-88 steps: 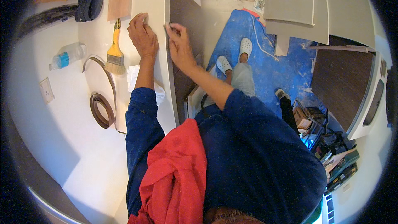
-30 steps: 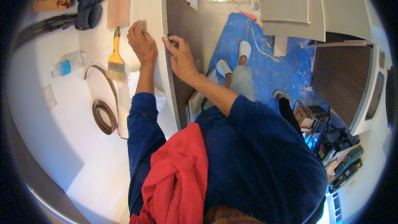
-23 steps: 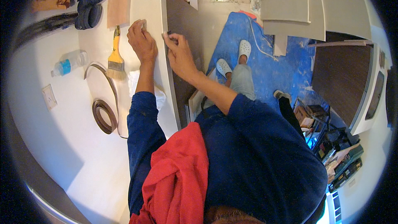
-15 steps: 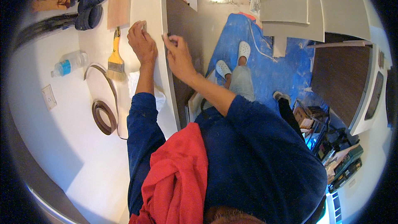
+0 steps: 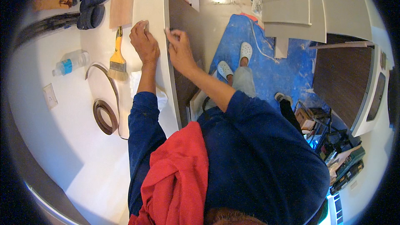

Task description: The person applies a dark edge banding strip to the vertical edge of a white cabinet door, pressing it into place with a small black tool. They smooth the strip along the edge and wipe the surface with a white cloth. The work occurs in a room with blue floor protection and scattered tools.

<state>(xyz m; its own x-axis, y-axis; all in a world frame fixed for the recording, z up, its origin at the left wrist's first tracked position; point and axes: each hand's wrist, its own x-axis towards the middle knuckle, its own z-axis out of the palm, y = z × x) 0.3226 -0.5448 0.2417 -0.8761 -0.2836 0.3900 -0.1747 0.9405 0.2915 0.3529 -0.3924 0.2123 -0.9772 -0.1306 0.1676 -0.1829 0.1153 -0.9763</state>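
Note:
A long white panel (image 5: 153, 0) runs along in front of me, with a dark brown side face (image 5: 183, 10). My left hand (image 5: 144, 43) rests on its top, fingers bent and pressed together; whether the pale spot at the fingertips is a held thing is unclear. My right hand (image 5: 180, 52) is at the panel's right edge, one digit pointing up along it and the others curled in. What lies between those fingers is hidden. Left of my left hand lies a flat paintbrush (image 5: 118, 56) with a yellow handle, below a thin wood strip (image 5: 122, 2).
A coil of brown edging strip (image 5: 105, 117), a water bottle (image 5: 71, 64) and black sandals (image 5: 91, 14) lie to the left. Blue floor sheeting (image 5: 266, 73) is at the right, where another person's white clogs (image 5: 246, 52) stand. Pale boards (image 5: 291, 12) are at the far right.
My right hand has shifted slightly along the panel edge, its fingers now curled more. My left hand stays at nearly the same place on the panel.

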